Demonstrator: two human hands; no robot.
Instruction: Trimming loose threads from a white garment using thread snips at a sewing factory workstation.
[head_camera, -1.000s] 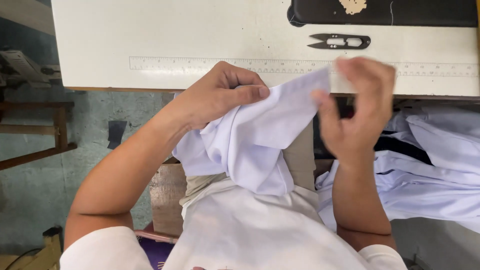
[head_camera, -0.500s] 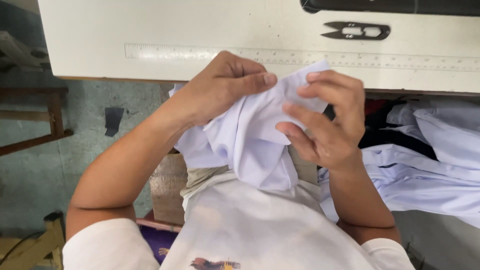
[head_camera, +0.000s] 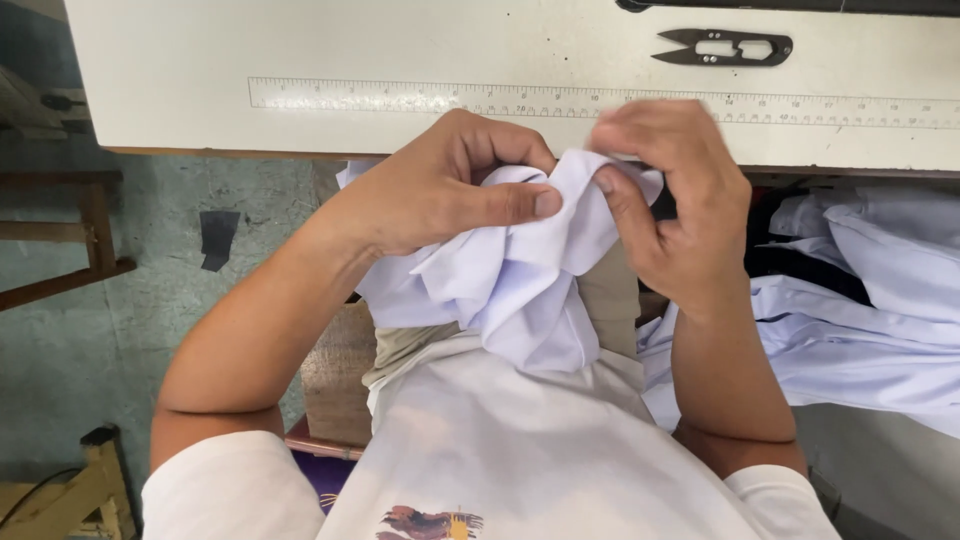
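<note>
Two hands (head_camera: 450, 190) (head_camera: 670, 200), one ruler (head_camera: 400, 97), one snips (head_camera: 722, 47)

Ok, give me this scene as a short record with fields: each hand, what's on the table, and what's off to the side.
left hand: grips bunched pale fabric, thumb pressed on top
right hand: pinches the fabric's upper edge
table: white top, printed ruler strip along near edge
thread snips: dark, lying flat beyond the ruler strip
garment pile: pale, heaped on the right below the table edge

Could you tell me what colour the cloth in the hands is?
The cloth is pale lilac-white, seen in the head view.
</note>
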